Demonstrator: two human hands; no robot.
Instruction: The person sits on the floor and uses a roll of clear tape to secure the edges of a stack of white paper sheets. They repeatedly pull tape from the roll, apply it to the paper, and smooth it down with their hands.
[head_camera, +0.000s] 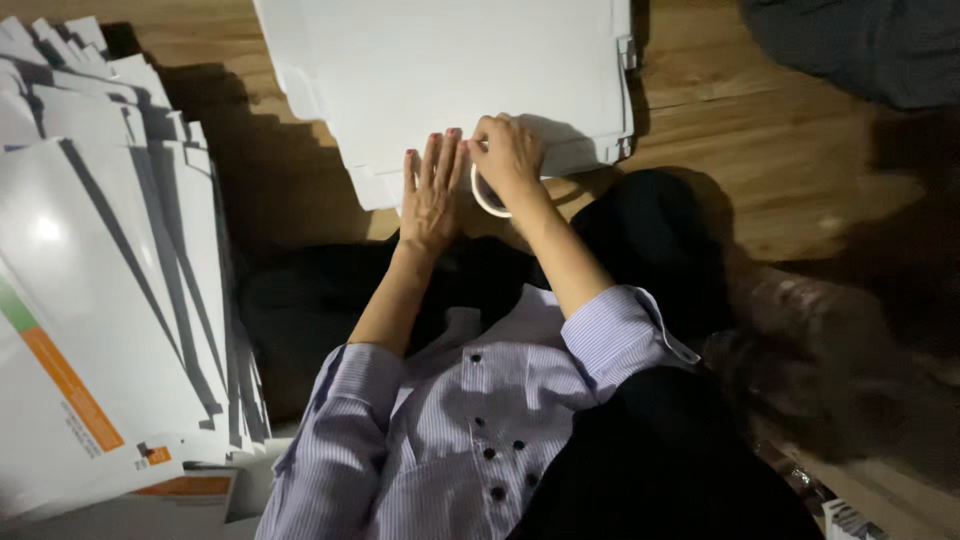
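My left hand (432, 190) lies flat, fingers together and stretched out, pressing on the near edge of a stack of flat white cardboard sheets (450, 70) on the wooden floor. Right beside it my right hand (508, 150) is closed around a white tape roll (487, 193), held against the same edge of the stack. The roll hangs partly below my fingers. Both forearms come out of rolled-up striped shirt sleeves.
A fanned pile of glossy white flat cartons with grey and orange stripes (100, 300) fills the left side. A wooden floor (760, 150) spreads to the right. Dark cloth (860, 45) lies at the upper right, and my dark-clothed legs (640, 240) sit under the arms.
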